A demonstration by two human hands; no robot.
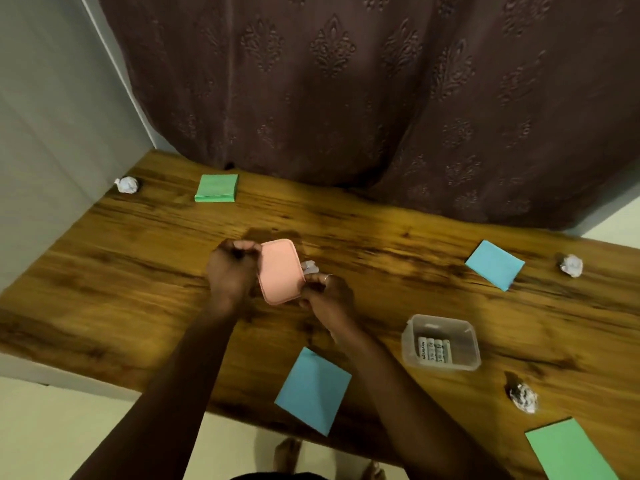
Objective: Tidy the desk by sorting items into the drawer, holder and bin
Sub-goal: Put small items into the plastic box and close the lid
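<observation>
A pink rounded pouch (280, 271) is held above the middle of the wooden desk (381, 237). My left hand (230, 268) grips its upper left edge. My right hand (325, 292) pinches its lower right corner. A crumpled paper ball (309, 267) lies just behind the pouch, partly hidden. More paper balls lie at the far left (127, 185), far right (571, 265) and near right (523, 397). Blue note pads (313, 389) (494, 264) and green note pads (217, 188) (571, 452) are scattered on the desk.
A clear plastic container (440, 342) holding several white batteries stands right of my right forearm. A dark patterned curtain (346, 98) hangs behind the desk. A grey wall (52, 133) closes the left side. The desk's front edge runs diagonally below my arms.
</observation>
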